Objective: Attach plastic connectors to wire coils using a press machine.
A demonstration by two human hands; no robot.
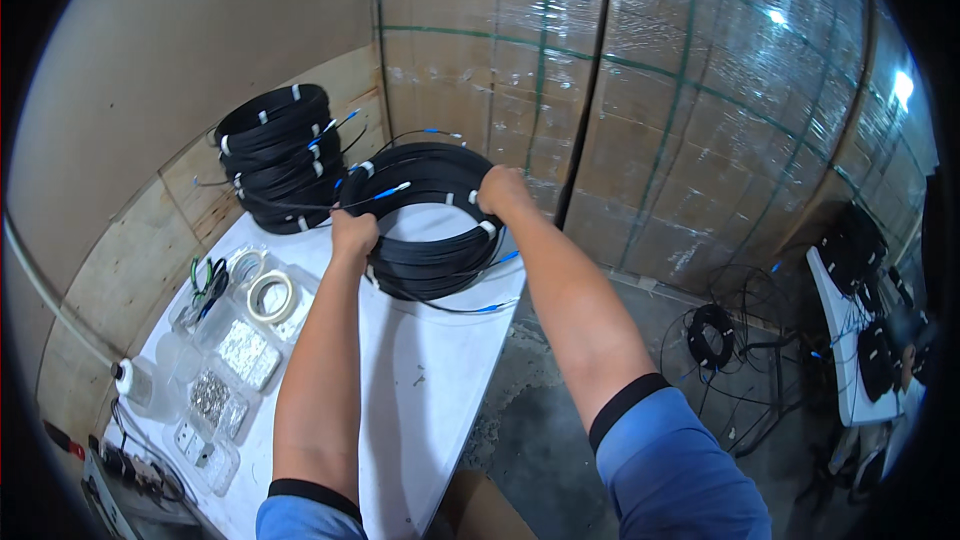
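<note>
Both my arms reach forward to a stack of black cable coils (440, 265) on the white table. My left hand (354, 234) is closed on the near left side of the top coil. My right hand (506, 192) grips the same coil on its right side. White ties bind the coils, and cable ends with blue connectors (392, 191) stick out around them. Behind to the left stands a taller stack of black cable coils (283, 165), touching or nearly touching the nearer one.
Left on the table (420, 410) are clear bins of small white and metal parts (212, 395), a tape roll (270, 297), scissors (208, 285) and a white bottle (135, 385). Wrapped cartons (640, 110) stand behind. Loose cable (710, 337) lies on the floor right, near another table (845, 360).
</note>
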